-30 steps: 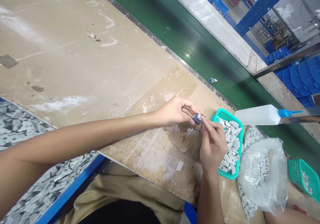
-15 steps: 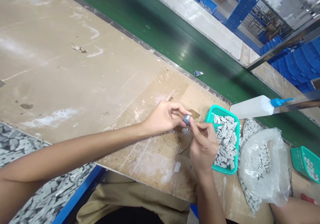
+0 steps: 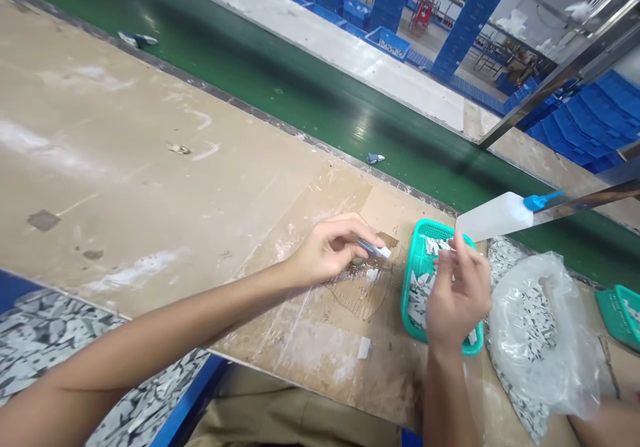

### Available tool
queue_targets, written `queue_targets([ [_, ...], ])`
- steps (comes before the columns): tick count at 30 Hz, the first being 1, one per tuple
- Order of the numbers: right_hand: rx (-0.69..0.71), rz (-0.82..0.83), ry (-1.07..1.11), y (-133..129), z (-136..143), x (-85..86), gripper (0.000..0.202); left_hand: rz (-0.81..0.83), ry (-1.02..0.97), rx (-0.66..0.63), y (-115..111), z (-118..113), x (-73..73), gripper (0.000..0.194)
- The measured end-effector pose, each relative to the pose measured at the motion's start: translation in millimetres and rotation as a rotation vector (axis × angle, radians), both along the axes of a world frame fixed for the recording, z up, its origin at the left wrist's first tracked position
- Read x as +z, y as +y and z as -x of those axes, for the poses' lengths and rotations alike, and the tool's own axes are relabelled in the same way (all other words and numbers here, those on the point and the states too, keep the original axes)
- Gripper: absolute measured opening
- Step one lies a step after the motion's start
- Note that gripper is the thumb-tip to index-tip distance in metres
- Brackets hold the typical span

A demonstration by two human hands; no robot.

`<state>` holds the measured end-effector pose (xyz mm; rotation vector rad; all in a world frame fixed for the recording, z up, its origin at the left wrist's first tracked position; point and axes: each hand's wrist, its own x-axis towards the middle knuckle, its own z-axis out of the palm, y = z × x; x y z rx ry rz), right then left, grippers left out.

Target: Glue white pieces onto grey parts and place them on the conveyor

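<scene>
My left hand [image 3: 335, 247] is over the cardboard-topped bench, its thumb and fingers closed on a small dark grey and white plastic piece [image 3: 374, 247]. The white end points right. Above the turquoise basket [image 3: 406, 300] is my right hand [image 3: 457, 294], slightly blurred, with thumb and fingertips drawn together. Whatever may be between those fingertips is too small to make out. Many small pale grey pieces [image 3: 421, 294] lie in the basket, partly hidden by that hand. Below my left hand is a worn patch of cardboard [image 3: 357, 297] with glossy residue.
A white bottle with a blue nozzle [image 3: 500, 217] leans behind the basket. Right of it sits a clear plastic bag of pieces [image 3: 565, 340], with another person's arm [image 3: 607, 420] nearby. A green conveyor belt [image 3: 300, 110] carries several assembled pieces. A blue-edged bin [image 3: 193, 394] of pieces is at lower left.
My right hand has let go of the dark piece and moved right, over the basket. My left hand keeps the piece, now tilted differently. The camera view has shifted, showing more of the belt.
</scene>
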<state>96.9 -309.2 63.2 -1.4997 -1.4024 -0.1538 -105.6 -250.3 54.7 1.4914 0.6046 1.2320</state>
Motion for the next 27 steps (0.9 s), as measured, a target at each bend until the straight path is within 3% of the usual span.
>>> queue_targets([
  [4,-0.059,0.516,-0.310,21.0,-38.0,-7.7,0.034,0.008,0.018,0.008,1.8,2.7,-5.0,0.020],
  [7,-0.118,0.802,-0.503,33.2,-49.4,-19.6,0.040,0.098,0.005,0.027,4.1,2.9,-6.4,0.008],
  [8,-0.129,0.853,-0.548,35.9,-50.1,-22.7,0.042,0.155,-0.028,0.023,5.2,2.3,-6.3,0.006],
  [13,-0.108,0.910,-0.652,38.4,-47.8,-25.7,0.029,0.571,-0.329,-0.116,11.2,1.2,-7.2,0.037],
  [17,-0.117,0.919,-0.668,36.9,-45.9,-20.9,0.029,0.887,-0.404,-0.150,20.5,9.6,-5.9,0.027],
  [20,-0.106,0.976,-0.649,38.2,-42.9,-16.6,0.032,0.952,-0.362,-0.017,42.2,17.5,0.5,0.026],
  [23,-0.094,1.033,-0.580,40.3,-40.5,-12.5,0.031,0.729,-0.277,0.230,86.7,22.5,5.0,0.038],
  [27,-0.067,1.054,-0.524,41.1,-41.4,-11.0,0.029,0.457,-0.057,0.602,168.7,29.4,-1.0,0.063],
])
